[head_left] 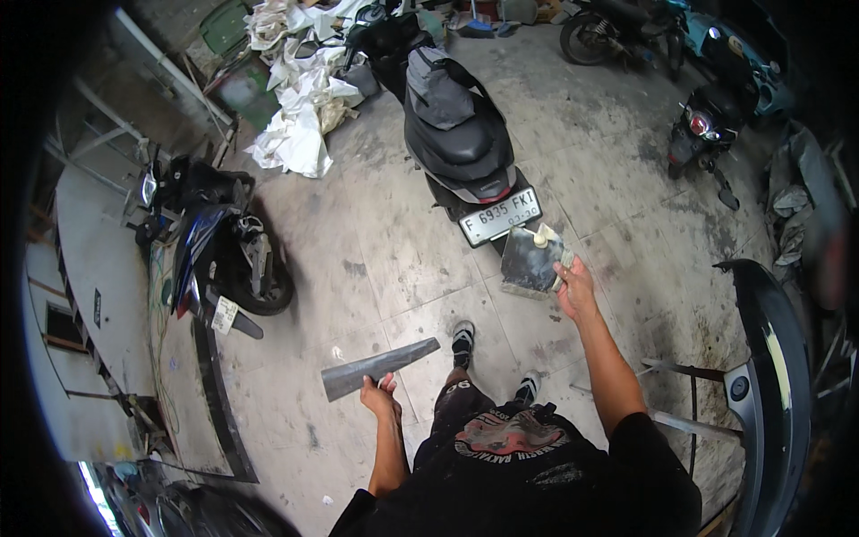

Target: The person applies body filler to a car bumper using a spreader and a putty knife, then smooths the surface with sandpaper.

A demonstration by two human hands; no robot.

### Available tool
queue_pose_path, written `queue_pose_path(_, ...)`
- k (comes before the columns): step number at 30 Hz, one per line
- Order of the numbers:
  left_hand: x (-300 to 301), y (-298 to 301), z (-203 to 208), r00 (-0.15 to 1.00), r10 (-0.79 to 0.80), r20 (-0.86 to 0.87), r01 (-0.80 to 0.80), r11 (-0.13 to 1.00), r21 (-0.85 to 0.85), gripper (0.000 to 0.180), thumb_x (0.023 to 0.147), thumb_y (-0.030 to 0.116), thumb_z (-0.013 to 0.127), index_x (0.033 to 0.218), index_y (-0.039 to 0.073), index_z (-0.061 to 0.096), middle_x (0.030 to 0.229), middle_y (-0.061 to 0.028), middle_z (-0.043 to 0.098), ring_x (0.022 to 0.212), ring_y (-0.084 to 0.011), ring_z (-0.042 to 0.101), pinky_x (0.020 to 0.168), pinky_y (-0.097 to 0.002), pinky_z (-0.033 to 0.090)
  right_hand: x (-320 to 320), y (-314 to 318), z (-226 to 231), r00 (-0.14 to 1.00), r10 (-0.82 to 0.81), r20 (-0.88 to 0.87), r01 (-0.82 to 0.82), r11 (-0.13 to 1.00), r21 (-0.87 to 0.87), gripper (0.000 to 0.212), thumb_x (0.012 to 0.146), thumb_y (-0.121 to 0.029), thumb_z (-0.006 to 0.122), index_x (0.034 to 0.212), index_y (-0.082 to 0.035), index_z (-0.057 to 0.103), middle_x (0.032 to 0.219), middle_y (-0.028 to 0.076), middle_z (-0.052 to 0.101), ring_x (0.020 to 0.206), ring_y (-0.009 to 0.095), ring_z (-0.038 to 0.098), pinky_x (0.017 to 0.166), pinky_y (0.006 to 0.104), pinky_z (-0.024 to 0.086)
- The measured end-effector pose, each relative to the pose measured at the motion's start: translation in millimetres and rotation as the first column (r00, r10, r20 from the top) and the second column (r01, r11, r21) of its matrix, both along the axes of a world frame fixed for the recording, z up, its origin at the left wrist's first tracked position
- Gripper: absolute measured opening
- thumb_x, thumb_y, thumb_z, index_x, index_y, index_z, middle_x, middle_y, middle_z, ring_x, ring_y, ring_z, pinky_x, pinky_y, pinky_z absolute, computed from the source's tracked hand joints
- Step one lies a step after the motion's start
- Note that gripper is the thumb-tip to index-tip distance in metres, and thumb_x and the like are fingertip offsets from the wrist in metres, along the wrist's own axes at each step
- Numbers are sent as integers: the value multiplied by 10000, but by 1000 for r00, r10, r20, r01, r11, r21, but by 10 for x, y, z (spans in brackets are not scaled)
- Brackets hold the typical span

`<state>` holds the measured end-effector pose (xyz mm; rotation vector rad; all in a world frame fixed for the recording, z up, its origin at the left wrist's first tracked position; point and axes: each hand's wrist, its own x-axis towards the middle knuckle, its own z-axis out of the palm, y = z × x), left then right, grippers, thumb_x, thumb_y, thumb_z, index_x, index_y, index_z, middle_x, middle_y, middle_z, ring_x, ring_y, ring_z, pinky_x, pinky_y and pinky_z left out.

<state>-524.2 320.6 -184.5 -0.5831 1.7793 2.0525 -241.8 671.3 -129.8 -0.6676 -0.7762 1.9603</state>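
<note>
In my left hand (pixel 382 396) is a long, flat grey strip (pixel 371 369), wide at its left end and narrowing to the right. Its material is unclear, and my fingers close round its lower edge. Held out further ahead, my right hand (pixel 578 286) grips the right edge of a square dark board (pixel 526 262) with pale smears. A cream-coloured blob of paste (pixel 542 237) sits near the board's far edge. The board is in front of the rear plate of a black scooter, and I cannot tell the gap between them.
A black scooter (pixel 461 148) stands straight ahead, a blue-black motorbike (pixel 219 246) to the left. A dark car bumper (pixel 771 367) rests on a metal stand (pixel 693 421) close on my right. White sheeting (pixel 300 125) lies heaped at the back left; more motorbikes (pixel 716 116) stand back right.
</note>
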Motion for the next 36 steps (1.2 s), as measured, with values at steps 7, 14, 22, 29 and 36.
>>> queue_pose_path(7,-1100,634,-328,1000,-8,9,7,999,40,240,980,237,501,981,-1,469,850,-129,582,584,-269,663,404,-284,505,-801,941,-23,981,110,162,-96,991,-89,390,903,-17,556,1280,-38,461,1184,89,605,1037,198,623,870,387,537)
queue_pose_path(14,-1936,1046,-126,995,-72,-64,76,994,79,226,982,241,501,979,16,488,820,-94,584,599,-232,667,423,-272,507,-1487,1425,-19,937,217,274,-183,972,-147,429,892,-67,582,1306,-26,478,1118,71,650,985,182,645,875,347,529)
queue_pose_path(22,-1950,912,-315,998,-45,50,44,999,8,249,984,234,494,973,-13,468,852,-112,576,618,-251,670,423,-281,508,-1657,840,-501,831,200,520,-85,968,-237,460,872,-91,619,1311,-24,501,1203,73,616,1070,167,605,948,324,476)
queue_pose_path(29,-1736,1111,-520,943,-326,65,330,942,-66,314,987,251,485,1074,-51,492,982,-169,613,646,-258,651,475,-302,499,-1448,-94,-231,939,282,198,-219,932,-290,531,859,-151,681,1340,-61,473,1208,51,597,1117,158,565,958,321,460)
queue_pose_path(36,-1458,1636,-145,731,-681,-44,671,729,-135,339,994,290,473,1075,-32,543,989,-121,621,688,-220,646,548,-293,481,-212,-1204,-271,984,-46,173,91,960,-263,559,860,-40,640,1375,-72,427,1246,43,570,1139,157,539,960,355,446)
